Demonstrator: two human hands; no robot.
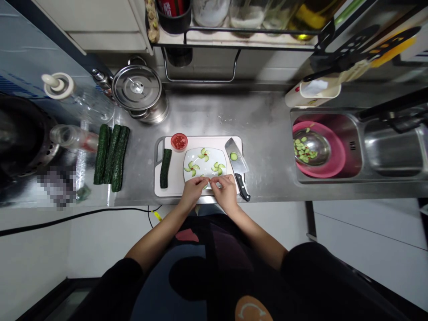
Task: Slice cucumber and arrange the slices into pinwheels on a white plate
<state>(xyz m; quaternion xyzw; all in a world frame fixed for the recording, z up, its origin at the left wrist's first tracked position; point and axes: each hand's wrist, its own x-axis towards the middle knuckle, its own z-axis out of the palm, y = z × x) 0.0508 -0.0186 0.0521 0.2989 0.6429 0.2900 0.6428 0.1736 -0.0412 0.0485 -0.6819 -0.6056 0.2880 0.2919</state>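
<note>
My left hand (193,191) and my right hand (226,191) meet over the near edge of a white plate (204,167), fingertips pinched close together. Something tiny and reddish shows between them, too small to name. Fans of cucumber slices (191,168) with red centres lie on the plate; my fingers partly cover the nearest one. The plate rests on a white cutting board (176,178). To its left is a cucumber piece (165,168), and behind that a small red bowl (172,143) of chopped red bits. On the right lies a cleaver (238,164) with a cucumber slice (233,156) on its blade.
Several whole cucumbers (110,158) lie left, beside glass bottles (72,137). A lidded steel pot (140,91) stands behind them. In the sink (356,160) at right, a pink basin (338,154) holds a metal bowl with cucumber slices. A jar rack (250,40) hangs above.
</note>
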